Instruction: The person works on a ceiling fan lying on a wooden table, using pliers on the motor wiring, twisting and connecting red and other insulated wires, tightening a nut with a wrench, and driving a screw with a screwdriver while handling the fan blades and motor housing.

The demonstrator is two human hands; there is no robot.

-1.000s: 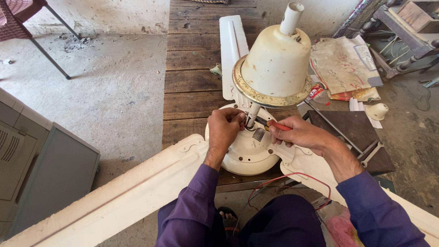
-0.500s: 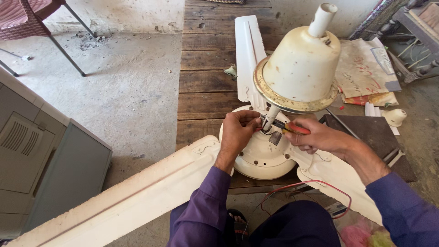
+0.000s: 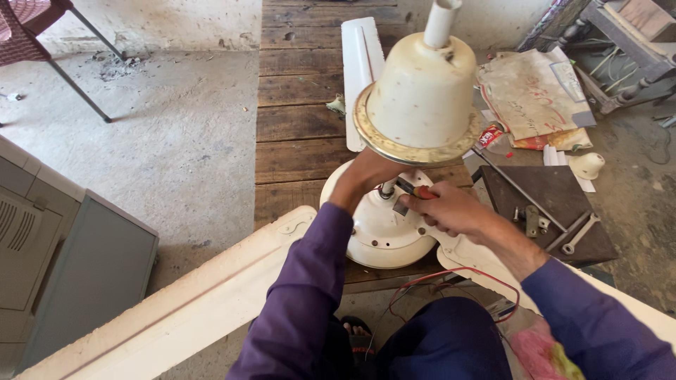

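A cream ceiling fan motor housing [image 3: 384, 232] sits at the centre of the frame on a wooden pallet, its down rod rising toward the top of the picture and carrying a bell-shaped canopy cover [image 3: 422, 91] that hangs over both hands. The fan's long axis runs from the housing up and slightly right along that rod. The left hand [image 3: 370, 176] reaches in from the lower left and is curled around the rod's base under the canopy rim, the nearer of the two to the rod; its fingers are partly hidden. The right hand [image 3: 451, 210] comes from the lower right, closed on a red-handled tool [image 3: 415, 190] whose tip points left at the rod's base. White fan blades [image 3: 211, 295] stretch to the lower left, top centre and lower right. Red wire [image 3: 458, 278] loops below the housing. The pallet [image 3: 296, 127] lies on a dusty concrete floor [image 3: 162, 141]; a dark board with a spanner [image 3: 581, 236] and crumpled papers [image 3: 535, 91] lie to the right.
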